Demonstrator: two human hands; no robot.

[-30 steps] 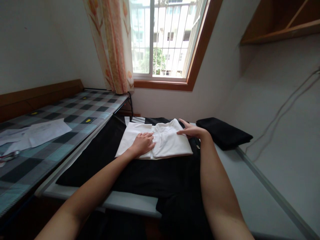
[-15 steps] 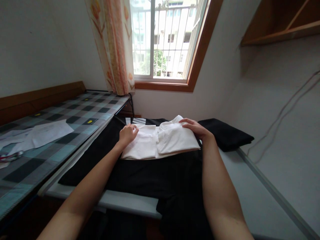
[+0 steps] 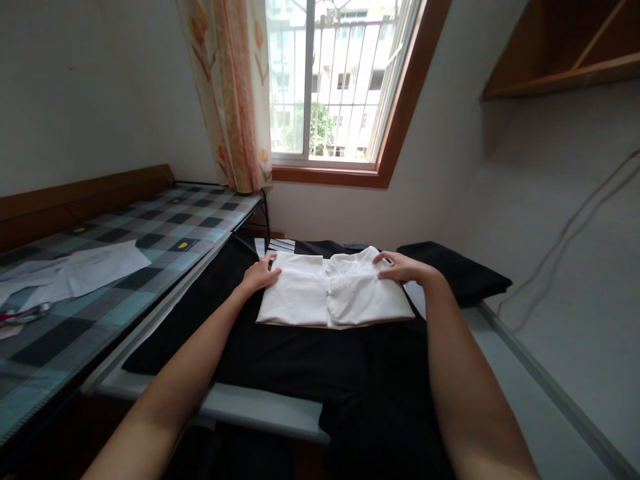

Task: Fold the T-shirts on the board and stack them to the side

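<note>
A folded white garment [image 3: 295, 291], which looks like a shirt, lies on a large piece of black clothing [image 3: 300, 353] with white stripes at its far side. The garment's two sides are turned in and meet near the middle. My left hand [image 3: 261, 273] has its thumb and fingers closed on the far left corner. At the far right edge, my right hand [image 3: 403, 267] pinches the fabric between thumb and fingers. Parts of the fingers are hidden under or behind the cloth.
A folded black cloth [image 3: 453, 270] sits to the right on the pale tabletop [image 3: 505, 373]. On the left is a bed with a checked cover [image 3: 200, 223] and papers [image 3: 107, 263]. A curtain [image 3: 240, 100] hangs beside the window; a wooden shelf [image 3: 565, 77] juts out upper right.
The white garment has shifted slightly to the right with both hands. My right hand has gone from resting on its far edge to pinching the right side; the left fingers now grip the corner.
</note>
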